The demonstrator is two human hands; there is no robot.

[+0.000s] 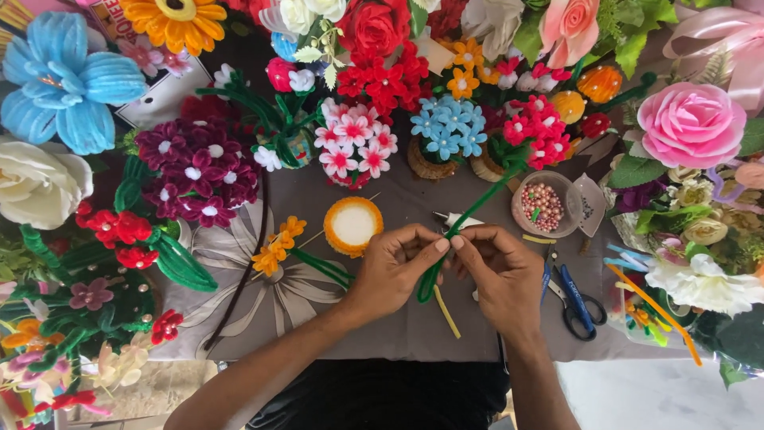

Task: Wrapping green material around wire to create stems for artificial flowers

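We see the left hand and right hand meeting mid-surface. Both sets of fingers pinch a green pipe-cleaner stem. Blue-handled scissors lie just right.

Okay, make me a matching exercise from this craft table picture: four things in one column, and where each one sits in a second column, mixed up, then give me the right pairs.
Things:
1. green pipe-cleaner stem
2. blue-handled scissors
3. clear cup of beads
4. round orange-rimmed disc

Places:
A. on the table, right of the right hand
B. pinched between the fingertips of both hands
C. on the table, just above the left hand
D. up beyond the right hand, beside the red flower cluster

Pairs: 1-B, 2-A, 3-D, 4-C
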